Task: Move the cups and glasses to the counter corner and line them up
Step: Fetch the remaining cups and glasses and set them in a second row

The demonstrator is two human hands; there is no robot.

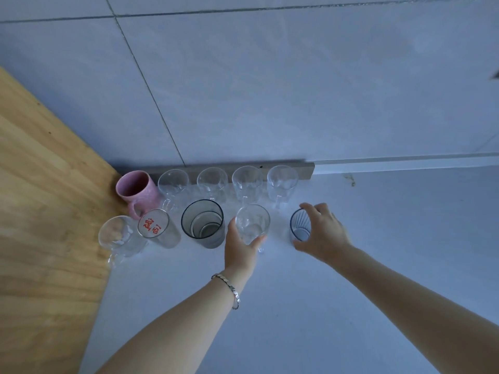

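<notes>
Two rows of drinkware stand in the counter corner. The back row holds a pink mug and several clear glass mugs along the wall. In the front row are a clear mug, a glass with red lettering, a dark smoked tumbler, a clear mug and a small ribbed dark-rimmed glass. My left hand wraps the clear mug from the near side. My right hand grips the ribbed glass from the right, fingers over its rim.
A wooden panel borders the white counter on the left. The tiled wall rises behind the rows, with a grey strip at its base.
</notes>
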